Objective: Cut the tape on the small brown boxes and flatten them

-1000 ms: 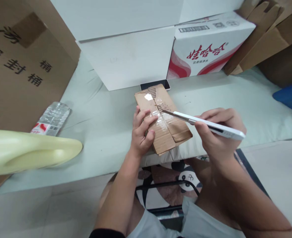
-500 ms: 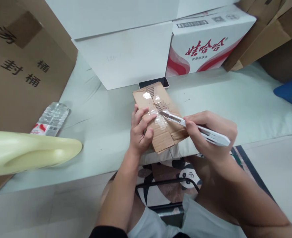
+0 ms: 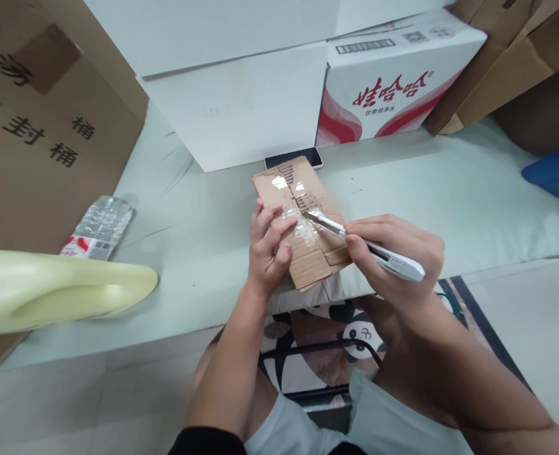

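A small cardboard box (image 3: 310, 253) with clear tape across its top lies at a slant on the pale green surface. My left hand (image 3: 269, 246) grips its left side, fingers spread over the top face near the tape. In my right hand (image 3: 398, 256) is a white utility knife (image 3: 329, 225), held like a pen with its blade out. The blade tip meets the taped seam near the middle of the box, close to my left fingertips. Whether the tape is cut there is too small to tell.
Behind the box lies a phone (image 3: 315, 157), before a white carton (image 3: 241, 114) and a red-and-white carton (image 3: 393, 95). At left are a big brown carton (image 3: 33, 189), a flattened plastic bottle (image 3: 104, 221) and a pale yellow curved object (image 3: 71, 291). Something blue (image 3: 554, 177) sits at right.
My right hand and the knife have shifted slightly left, the blade tip moving a little along the box top. My left hand and the box are nearly where they were.
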### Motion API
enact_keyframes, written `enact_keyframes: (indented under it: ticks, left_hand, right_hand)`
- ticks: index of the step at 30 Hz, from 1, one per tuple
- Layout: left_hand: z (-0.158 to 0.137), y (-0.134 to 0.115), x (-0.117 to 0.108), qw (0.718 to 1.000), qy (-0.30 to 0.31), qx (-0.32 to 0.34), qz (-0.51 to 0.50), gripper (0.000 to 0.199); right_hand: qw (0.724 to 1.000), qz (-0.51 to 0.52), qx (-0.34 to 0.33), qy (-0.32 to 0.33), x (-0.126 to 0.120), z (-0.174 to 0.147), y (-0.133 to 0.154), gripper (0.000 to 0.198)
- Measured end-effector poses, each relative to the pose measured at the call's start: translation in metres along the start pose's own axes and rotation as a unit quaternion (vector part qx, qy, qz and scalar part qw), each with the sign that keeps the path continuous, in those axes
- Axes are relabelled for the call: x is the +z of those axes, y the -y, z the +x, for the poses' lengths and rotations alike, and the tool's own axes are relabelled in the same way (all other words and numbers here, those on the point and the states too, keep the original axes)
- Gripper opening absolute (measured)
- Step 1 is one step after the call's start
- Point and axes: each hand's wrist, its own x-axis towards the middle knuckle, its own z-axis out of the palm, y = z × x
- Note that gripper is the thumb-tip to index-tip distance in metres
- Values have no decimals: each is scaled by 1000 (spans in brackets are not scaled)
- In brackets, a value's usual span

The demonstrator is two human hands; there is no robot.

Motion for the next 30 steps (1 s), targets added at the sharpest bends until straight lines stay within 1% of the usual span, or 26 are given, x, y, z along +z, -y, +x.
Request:
enact_keyframes:
  ticks: [6, 13, 17, 19, 21, 22, 23, 25, 26, 27, 28, 29, 30]
  left_hand:
    - [1, 0, -2, 1000, -6, 15, -26, 41]
    - [1, -1, -2, 1000, 4, -5, 9, 50]
    - [-1, 2, -2, 1000, 8, -11, 0, 52]
    - [-1, 3, -3, 1000, 10, -11, -4, 52]
    - [-1, 5, -4, 1000, 10, -12, -8, 52]
    - [-2, 5, -5, 1000, 10, -14, -11, 52]
    - [-2, 5, -5, 1000, 10, -17, -14, 52]
    - [-1, 5, -6, 999, 11, -21, -23, 52]
    - [-1, 5, -6, 999, 10, -23, -27, 52]
    - [-1, 6, -6, 999, 9, -26, -32, 51]
    - [-1, 8, -7, 999, 5, -31, -38, 51]
    - [-1, 11, -9, 998, -1, -38, -44, 50]
    - [-2, 16, -12, 998, -8, -47, -47, 49]
  right_hand:
    - [1000, -15, 25, 1, 0, 0, 5, 15]
    - [999, -24, 15, 43, -12, 3, 14, 18]
    - [999, -3, 25, 34, -24, 1, 20, 18]
    - [999, 14, 48, 8, -29, -1, 22, 18]
    - [996, 33, 74, -44, -31, -2, 17, 18]
    - [992, 44, 73, -91, -31, -3, 12, 19]
    - [985, 56, 60, -154, -30, -3, 5, 20]
    - [957, 57, 22, -282, -25, -3, -15, 16]
    - [946, 40, 12, -321, -22, -4, -27, 14]
    - [948, 11, 19, -318, -19, -6, -39, 12]
    - [959, -28, 37, -278, -16, -9, -52, 13]
    - [974, -74, 69, -202, -13, -13, -64, 16]
    - [981, -118, 108, -105, -9, -18, -75, 21]
